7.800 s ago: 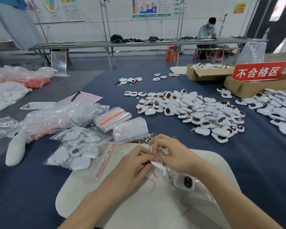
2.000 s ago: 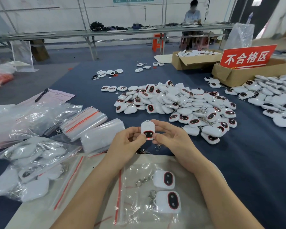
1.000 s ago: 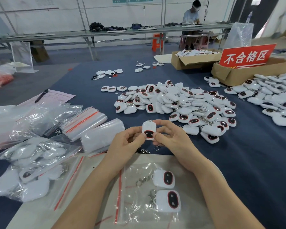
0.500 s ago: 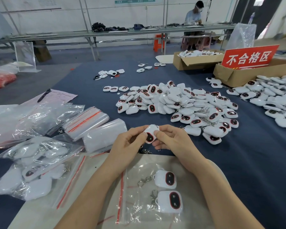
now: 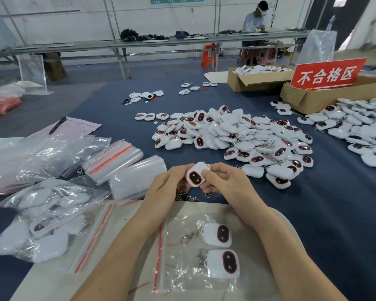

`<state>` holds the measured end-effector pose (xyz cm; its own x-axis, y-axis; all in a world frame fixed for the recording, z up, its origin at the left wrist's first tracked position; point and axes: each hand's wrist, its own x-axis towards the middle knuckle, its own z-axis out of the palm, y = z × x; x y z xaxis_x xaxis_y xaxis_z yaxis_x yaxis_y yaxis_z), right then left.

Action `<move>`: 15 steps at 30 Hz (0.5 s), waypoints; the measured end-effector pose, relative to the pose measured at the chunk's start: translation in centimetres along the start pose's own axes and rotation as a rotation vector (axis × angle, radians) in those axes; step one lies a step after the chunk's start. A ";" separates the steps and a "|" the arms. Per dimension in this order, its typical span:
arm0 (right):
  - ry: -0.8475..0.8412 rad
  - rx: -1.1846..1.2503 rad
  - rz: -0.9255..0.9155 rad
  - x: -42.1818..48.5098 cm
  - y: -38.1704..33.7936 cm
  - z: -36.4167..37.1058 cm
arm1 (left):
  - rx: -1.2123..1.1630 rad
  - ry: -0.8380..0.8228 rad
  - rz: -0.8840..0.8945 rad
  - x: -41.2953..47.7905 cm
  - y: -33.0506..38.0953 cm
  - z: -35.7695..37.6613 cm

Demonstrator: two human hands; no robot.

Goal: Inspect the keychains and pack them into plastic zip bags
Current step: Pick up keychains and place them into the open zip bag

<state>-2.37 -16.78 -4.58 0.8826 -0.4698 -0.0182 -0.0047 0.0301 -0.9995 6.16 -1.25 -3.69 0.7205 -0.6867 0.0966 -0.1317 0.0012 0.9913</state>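
Head view: a small white, rounded-square plastic keychain with a dark, red-rimmed oval window [image 5: 196, 176] is held up over the near part of the navy cloth-covered tabletop [image 5: 334, 203]. It is tilted, with the window facing the camera. The left hand [image 5: 168, 184] and right hand [image 5: 227, 184] both have their grip closed on it. The left fingertips pinch its left edge, and the right thumb lies across its right side with fingers curled behind. A metal ring shows just below the right hand, mostly hidden.

The shell looks light, rigid and glossy, so it is likely to slip. Holding it by the side edges would keep the window visible and unsmudged. The dangling clasp could snag on a bag mouth.

Below the wrists a clear plastic zip bag with a red seal strip [image 5: 178, 276] lies flat on a pale mat [image 5: 126, 216]. Two matching keychains [image 5: 218, 233] appear to be inside it. The film looks thin and floppy, so one hand would probably have to hold the mouth open.

A heap of loose white keychains [image 5: 237, 135] lies beyond the hands, and a stack of empty zip bags [image 5: 113, 157] lies to the left.
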 end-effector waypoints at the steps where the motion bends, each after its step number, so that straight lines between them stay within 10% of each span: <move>1: -0.003 0.022 -0.001 0.0 0.0 0.0 | 0.008 0.002 0.011 -0.1 0.0 0.0; 15: -0.185 0.291 -0.020 -0.5 -0.4 0.0 | -0.033 0.093 0.096 0.4 -0.9 0.4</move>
<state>-2.80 -16.60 -4.19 0.9514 -0.3061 0.0327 0.1244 0.2852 -0.9504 6.25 -1.84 -4.54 0.7662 -0.6115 0.1974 -0.1815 0.0888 0.9794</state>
